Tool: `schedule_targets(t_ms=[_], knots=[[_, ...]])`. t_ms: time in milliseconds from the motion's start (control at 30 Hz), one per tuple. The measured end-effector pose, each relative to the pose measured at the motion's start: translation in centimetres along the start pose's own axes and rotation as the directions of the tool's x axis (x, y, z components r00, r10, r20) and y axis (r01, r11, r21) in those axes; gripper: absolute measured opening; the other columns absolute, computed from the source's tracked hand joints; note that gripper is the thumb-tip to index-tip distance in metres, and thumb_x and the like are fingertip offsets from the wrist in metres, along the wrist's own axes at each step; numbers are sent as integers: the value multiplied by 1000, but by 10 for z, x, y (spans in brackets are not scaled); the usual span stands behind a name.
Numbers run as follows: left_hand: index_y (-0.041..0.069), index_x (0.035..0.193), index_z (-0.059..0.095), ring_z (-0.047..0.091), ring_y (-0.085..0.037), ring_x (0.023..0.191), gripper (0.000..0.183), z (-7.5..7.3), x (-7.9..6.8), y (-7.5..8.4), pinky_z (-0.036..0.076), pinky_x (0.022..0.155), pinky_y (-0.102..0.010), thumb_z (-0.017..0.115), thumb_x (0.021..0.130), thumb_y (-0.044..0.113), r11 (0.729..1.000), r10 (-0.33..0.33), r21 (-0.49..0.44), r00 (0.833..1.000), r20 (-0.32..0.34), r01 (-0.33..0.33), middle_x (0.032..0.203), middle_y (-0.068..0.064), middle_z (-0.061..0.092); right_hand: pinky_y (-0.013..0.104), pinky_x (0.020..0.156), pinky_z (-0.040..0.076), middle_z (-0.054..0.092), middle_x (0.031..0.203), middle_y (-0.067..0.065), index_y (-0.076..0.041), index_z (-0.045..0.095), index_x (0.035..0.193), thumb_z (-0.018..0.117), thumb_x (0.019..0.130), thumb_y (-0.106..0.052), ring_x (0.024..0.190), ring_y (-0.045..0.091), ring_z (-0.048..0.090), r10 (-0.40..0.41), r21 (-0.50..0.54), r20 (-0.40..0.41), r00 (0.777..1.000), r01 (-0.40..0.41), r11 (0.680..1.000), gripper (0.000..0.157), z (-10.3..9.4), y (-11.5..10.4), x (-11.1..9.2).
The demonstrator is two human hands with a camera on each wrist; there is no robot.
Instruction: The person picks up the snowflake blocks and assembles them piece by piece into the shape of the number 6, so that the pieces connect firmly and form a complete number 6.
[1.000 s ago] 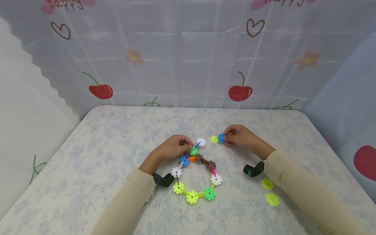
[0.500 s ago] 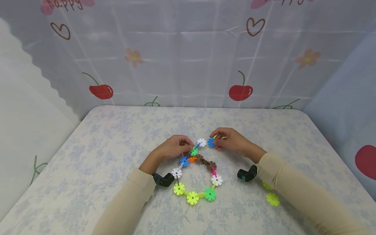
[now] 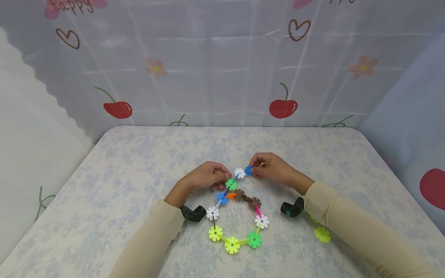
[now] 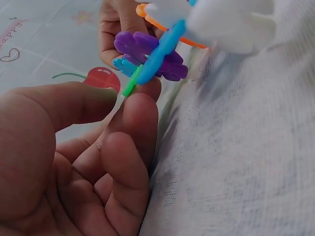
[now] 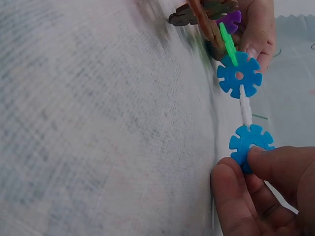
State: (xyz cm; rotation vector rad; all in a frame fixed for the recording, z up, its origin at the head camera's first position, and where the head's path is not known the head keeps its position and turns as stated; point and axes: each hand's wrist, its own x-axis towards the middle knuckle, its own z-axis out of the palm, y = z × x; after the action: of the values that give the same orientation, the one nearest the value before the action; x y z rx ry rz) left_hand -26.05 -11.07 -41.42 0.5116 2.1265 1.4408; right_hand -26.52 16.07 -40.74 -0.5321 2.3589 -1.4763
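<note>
My left hand (image 3: 206, 175) pinches a green notched plastic disc (image 3: 231, 184) at one end of a ring of interlocked discs. In the left wrist view the green disc (image 4: 130, 84) shows edge-on at the thumb and fingertip, beside a purple disc (image 4: 170, 66). A white disc (image 3: 239, 173) stands beyond the green one, joined through a blue disc. My right hand (image 3: 272, 168) pinches another blue disc (image 3: 248, 170) by its rim. In the right wrist view this blue disc (image 5: 241, 145) meets the edge of the white disc (image 5: 245, 107); how deep the slots sit is unclear.
The ring's lower part holds yellow (image 3: 232, 245), green (image 3: 254, 240), white (image 3: 262, 221) and brown discs (image 3: 255, 203) on the patterned tablecloth (image 3: 139, 154). A loose yellow disc (image 3: 322, 234) lies by the right sleeve, another partly under it. Each wrist wears a black device (image 3: 292, 207).
My right hand has moved left, bringing its blue disc up to the white disc. The yellow disc joined to that blue one is now hidden. The ring has shifted slightly down and right in view.
</note>
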Motion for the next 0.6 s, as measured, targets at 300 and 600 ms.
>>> schedule_targets(t_ms=[300, 600], knots=[[7, 113, 73, 62, -21, 79, 20, -4, 0, 9, 50, 67, -31, 59, 104, 19, 993, 12, 121, 1000, 10, -13, 94, -6, 68, 35, 78, 58, 62, 96, 14, -2, 65, 98, 67, 96, 2, 86, 25, 67, 19, -23, -7, 1000, -19, 1000, 5, 2, -3, 3], [4, 115, 72, 63, -19, 84, 21, -3, 12, 14, 50, 69, -31, 63, 102, 18, 990, 19, 136, 1000, 22, -22, 97, -4, 71, 35, 77, 56, 64, 96, 11, -4, 66, 97, 70, 94, 0, 83, 23, 65, 26, -63, -12, 1000, -27, 998, 7, 3, -3, 1]])
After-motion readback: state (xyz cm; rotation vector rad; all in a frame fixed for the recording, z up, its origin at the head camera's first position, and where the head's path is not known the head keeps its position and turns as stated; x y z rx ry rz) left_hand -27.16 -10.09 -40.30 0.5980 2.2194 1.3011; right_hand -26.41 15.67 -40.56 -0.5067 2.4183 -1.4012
